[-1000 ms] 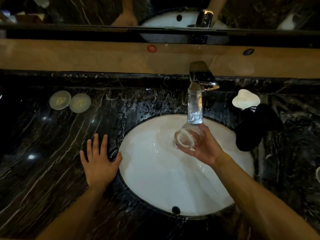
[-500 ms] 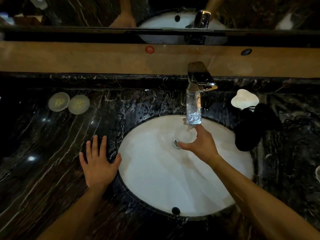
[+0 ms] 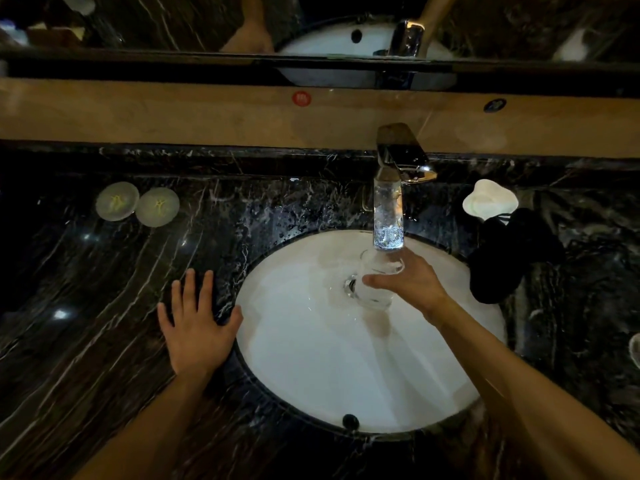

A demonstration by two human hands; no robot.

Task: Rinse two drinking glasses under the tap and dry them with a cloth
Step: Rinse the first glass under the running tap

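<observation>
My right hand grips a clear drinking glass over the white oval sink, rim up, right under the stream of water that runs from the chrome tap. Water pours into the glass. My left hand lies flat with fingers spread on the black marble counter, at the sink's left edge. A dark cloth lies crumpled on the counter right of the sink. At the far right edge a curved clear rim shows; I cannot tell what it is.
Two round pale discs sit on the counter at the back left. A white soap dish rests behind the dark cloth. A mirror and a tan ledge run along the back. The counter near the tap is wet.
My right hand has turned the glass from tilted with its mouth toward me to upright under the stream. My left hand has stayed flat on the counter.
</observation>
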